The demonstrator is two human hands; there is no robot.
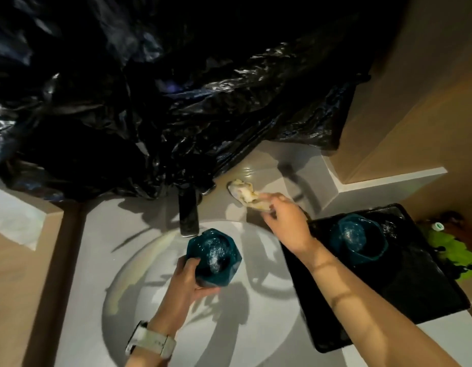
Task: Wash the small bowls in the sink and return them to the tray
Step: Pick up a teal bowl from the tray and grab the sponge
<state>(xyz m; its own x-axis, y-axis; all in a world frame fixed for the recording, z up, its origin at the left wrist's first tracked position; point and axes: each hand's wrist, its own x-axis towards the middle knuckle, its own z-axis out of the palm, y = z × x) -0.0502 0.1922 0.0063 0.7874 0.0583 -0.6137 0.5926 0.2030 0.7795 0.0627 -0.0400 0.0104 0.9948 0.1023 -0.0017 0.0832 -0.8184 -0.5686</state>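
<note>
A small dark teal faceted bowl (216, 256) is held tilted over the white round sink (139, 282), just below the black tap (188, 213). My left hand (185, 280) grips it from below and the left side. My right hand (285, 221) reaches to the counter behind the sink and holds a pale yellowish sponge or cloth (245, 194) that lies there. A second teal bowl (358, 238) stands upright on the black tray (415, 287) to the right of the sink; it looks wet.
Crumpled black plastic sheeting (176, 96) covers the wall above the tap. A green object (452, 250) lies right of the tray, near a wooden wall. Wooden panels flank the counter on the left.
</note>
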